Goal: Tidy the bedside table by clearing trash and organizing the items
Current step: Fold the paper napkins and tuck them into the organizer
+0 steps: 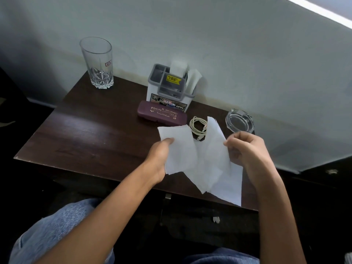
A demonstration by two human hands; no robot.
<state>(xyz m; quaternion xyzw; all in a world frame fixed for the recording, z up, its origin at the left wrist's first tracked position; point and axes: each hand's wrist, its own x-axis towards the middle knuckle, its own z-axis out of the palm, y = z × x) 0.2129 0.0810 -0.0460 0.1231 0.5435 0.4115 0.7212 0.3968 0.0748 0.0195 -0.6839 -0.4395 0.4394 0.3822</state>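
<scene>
Above the front right part of the dark wooden bedside table (85, 134), both my hands hold sheets of white paper (205, 161). My left hand (160, 159) grips the left sheet, thumb on top. My right hand (245, 149) pinches the right sheet at its edge. The papers overlap and hang down past the table's front edge. A coiled cream cable (198, 127) lies on the table just behind the papers, partly hidden by them.
A tall empty glass (98, 63) stands at the back left corner. A white and grey organizer (169, 88) holding paper sits against the wall, a maroon spectacle case (162, 114) in front of it. A glass ashtray (240, 121) sits at the right.
</scene>
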